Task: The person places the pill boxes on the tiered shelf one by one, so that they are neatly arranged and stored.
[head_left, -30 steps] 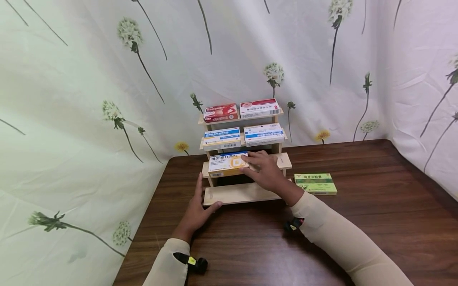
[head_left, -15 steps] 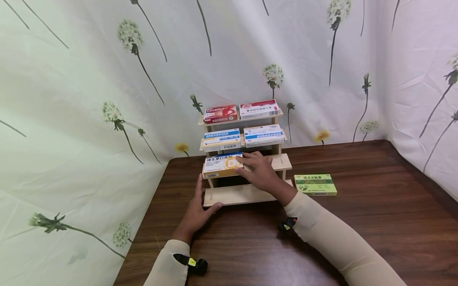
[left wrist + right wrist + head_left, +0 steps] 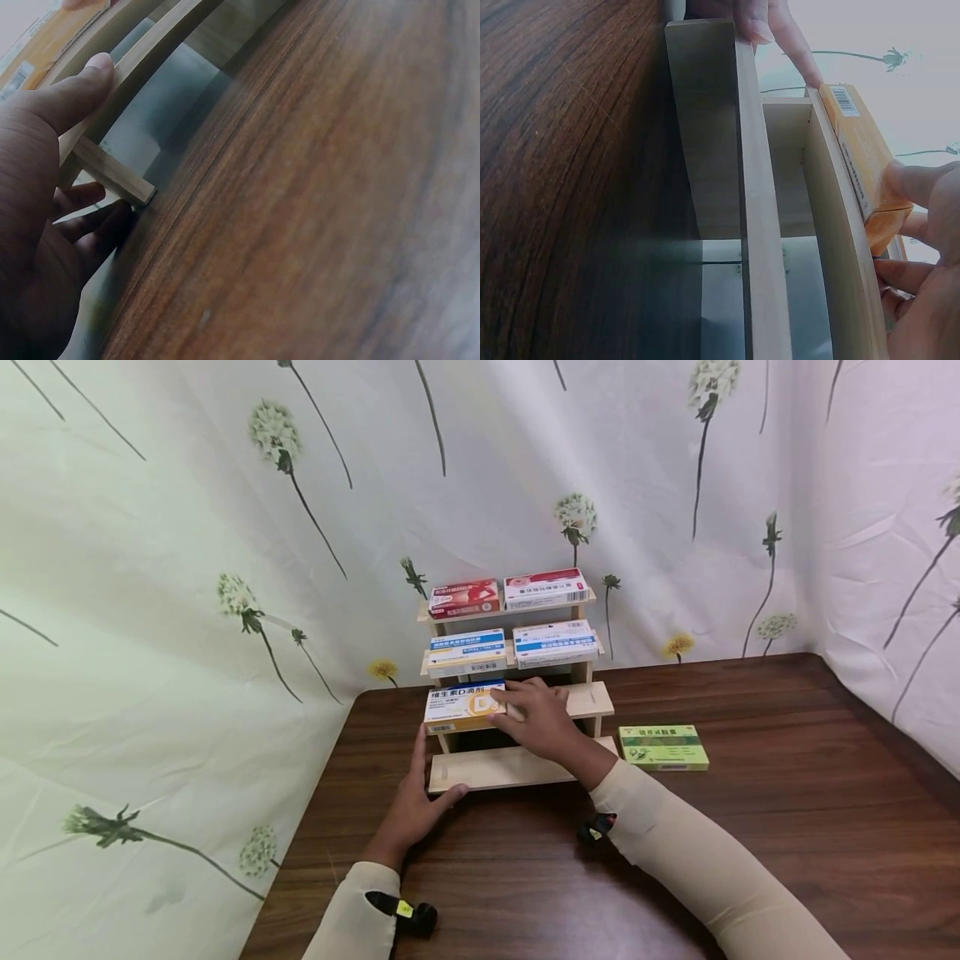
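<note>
A four-step wooden rack (image 3: 487,768) stands on the dark table. On its second step from the bottom, at the left end, lies a white-and-orange vitamin D medicine box (image 3: 456,707). My right hand (image 3: 543,718) pinches that box at its right end; in the right wrist view the thumb lies on the box's orange front face (image 3: 859,150). My left hand (image 3: 412,810) holds the rack's lower left corner. The left wrist view has its thumb over the step's front edge and the other fingers around the side, partly hidden.
Red-and-white medicine boxes (image 3: 463,599) sit on the top step. Blue-and-white ones (image 3: 555,643) occupy the step below. To the rack's right, a green medicine box (image 3: 663,747) lies flat on the table (image 3: 780,810). A flower-print curtain (image 3: 637,460) hangs behind.
The vitamin D box has slid left along its step with my right hand, mostly in the first half second, reaching the step's left end. My left hand has stayed at the rack's corner.
</note>
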`<act>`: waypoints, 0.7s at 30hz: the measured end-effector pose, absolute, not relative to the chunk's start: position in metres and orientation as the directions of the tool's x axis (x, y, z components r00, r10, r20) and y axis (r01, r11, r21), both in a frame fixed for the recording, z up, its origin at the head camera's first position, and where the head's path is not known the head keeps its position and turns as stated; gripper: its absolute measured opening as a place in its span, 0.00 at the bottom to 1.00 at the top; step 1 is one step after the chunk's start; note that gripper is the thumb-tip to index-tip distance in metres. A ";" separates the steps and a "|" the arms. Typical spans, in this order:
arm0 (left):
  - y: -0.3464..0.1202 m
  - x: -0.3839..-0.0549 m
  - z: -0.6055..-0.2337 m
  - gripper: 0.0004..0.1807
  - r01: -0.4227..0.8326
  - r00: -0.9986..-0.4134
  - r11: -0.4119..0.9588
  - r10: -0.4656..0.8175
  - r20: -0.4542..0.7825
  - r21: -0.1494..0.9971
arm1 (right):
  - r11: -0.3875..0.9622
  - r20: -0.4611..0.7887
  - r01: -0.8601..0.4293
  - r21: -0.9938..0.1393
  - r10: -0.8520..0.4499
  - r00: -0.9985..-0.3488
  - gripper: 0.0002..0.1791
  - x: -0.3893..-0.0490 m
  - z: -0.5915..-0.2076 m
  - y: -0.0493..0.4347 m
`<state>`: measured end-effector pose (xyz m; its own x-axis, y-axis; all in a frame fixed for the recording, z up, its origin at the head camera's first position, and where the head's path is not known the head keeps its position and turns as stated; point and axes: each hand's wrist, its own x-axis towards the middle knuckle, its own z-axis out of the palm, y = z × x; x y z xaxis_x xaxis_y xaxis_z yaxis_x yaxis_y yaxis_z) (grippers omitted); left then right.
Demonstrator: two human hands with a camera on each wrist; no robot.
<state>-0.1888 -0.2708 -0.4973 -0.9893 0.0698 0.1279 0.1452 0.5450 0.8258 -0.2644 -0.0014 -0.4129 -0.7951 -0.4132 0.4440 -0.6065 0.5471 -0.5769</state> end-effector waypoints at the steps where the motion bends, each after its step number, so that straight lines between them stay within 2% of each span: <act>1: -0.271 -0.189 -0.497 0.68 0.147 -0.989 0.546 0.070 0.129 0.825 | 0.551 0.445 -0.608 -0.572 -0.414 -0.794 0.28 -0.265 -0.413 -0.002; 8: -0.271 -0.188 -0.497 0.69 0.149 -0.989 0.537 0.067 0.134 0.830 | 0.596 0.438 -0.607 -0.525 -0.422 -0.793 0.28 -0.263 -0.409 -0.004; 21: -0.270 -0.189 -0.497 0.68 0.130 -0.991 0.545 0.055 0.120 0.828 | 0.634 0.418 -0.582 -0.509 -0.409 -0.811 0.32 -0.257 -0.406 -0.006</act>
